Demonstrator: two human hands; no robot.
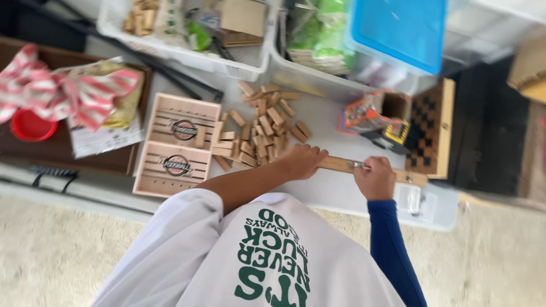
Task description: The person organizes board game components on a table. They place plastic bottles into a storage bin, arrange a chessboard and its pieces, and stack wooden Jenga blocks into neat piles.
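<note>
Both hands rest on a long wooden strip [341, 165] lying along the counter [335, 193] edge. The left hand [302, 161] lies flat, fingers spread, pressing its near end. The right hand [374, 177] is closed about a small metal piece on the strip; its exact hold cannot be told. Loose wooden blocks [264, 125] lie heaped at eleven o'clock, unsorted; the open wooden box [176, 145] at nine o'clock holds almost none.

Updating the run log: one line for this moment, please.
left hand: on long wooden strip | right hand: gripping strip, small metal piece at fingers | wooden blocks: loose pile beside open wooden box
</note>
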